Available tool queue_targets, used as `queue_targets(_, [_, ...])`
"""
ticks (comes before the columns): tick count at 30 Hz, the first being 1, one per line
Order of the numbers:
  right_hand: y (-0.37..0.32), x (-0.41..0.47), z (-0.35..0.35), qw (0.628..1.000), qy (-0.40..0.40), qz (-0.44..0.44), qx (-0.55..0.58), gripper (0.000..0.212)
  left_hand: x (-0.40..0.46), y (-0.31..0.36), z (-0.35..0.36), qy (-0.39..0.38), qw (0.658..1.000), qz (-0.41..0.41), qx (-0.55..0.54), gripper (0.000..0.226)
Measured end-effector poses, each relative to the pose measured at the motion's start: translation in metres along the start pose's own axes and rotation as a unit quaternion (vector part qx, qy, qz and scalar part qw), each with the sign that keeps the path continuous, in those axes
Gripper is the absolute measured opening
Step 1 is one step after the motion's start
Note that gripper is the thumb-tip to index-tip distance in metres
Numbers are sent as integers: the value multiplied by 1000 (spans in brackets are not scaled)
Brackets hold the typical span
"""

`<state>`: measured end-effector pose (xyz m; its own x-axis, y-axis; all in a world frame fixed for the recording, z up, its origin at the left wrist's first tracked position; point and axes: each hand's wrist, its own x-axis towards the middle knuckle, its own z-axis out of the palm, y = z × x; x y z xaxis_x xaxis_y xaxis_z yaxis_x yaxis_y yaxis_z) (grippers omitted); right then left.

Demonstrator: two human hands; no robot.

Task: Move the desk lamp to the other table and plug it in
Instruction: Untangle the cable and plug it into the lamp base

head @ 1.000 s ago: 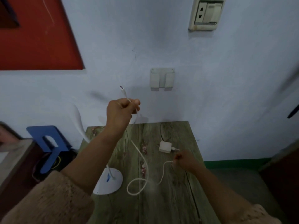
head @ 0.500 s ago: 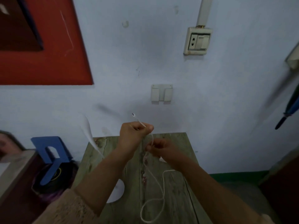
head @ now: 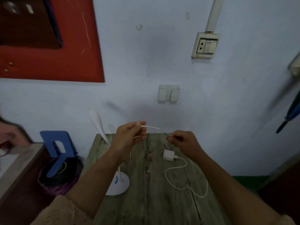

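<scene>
A white desk lamp stands at the left of the wooden table [head: 146, 200]: round base [head: 121, 184], thin neck and pale head [head: 97, 123] leaning toward the wall. Its white cable [head: 177, 172] loops over the tabletop to a small white plug adapter [head: 168, 154] lying flat. My left hand [head: 129, 135] is closed on the cable near its small end connector. My right hand [head: 183, 139] pinches the same cable a short span away, so a short arc of cable hangs between both hands above the table's far edge.
A wall socket with a switch [head: 205, 45] sits high on the blue wall, right of centre. Below it is a white wall holder [head: 168, 94]. A blue bookend [head: 56, 148] stands left of the table over dark clutter. A dark umbrella [head: 290, 112] hangs at the right.
My right hand has come up from the table to the cable and now holds it apart from my left hand. The cable loop shifted to the right side of the table; the view tilted up.
</scene>
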<state>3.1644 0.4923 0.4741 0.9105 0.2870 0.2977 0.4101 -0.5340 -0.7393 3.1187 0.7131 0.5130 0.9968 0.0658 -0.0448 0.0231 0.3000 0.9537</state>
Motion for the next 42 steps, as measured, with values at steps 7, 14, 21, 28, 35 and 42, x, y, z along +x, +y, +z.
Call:
queue_targets(7, [2,-8,-11,999,39,-3,-21,4,-1,-7,0,-24,999,24,-1,24])
queue_targets(14, [-14,-14,-7,998,39,-30,36,10,-6,-19,12,-31,998,50,25,21])
queue_targets(21, [-22,-18,-3,994,41,-55,84,11,-8,-26,9,-23,996,73,54,20])
queue_targets(28, [-20,-17,3,997,44,-42,46,8,-4,-35,12,8,995,39,96,3])
queue_targets(35, [-15,-13,8,994,53,-86,-41,3,4,-41,9,-6,994,-107,31,12])
queue_targets(42, [-11,-6,24,996,32,-78,-5,5,12,-47,11,-3,989,-149,-1,12])
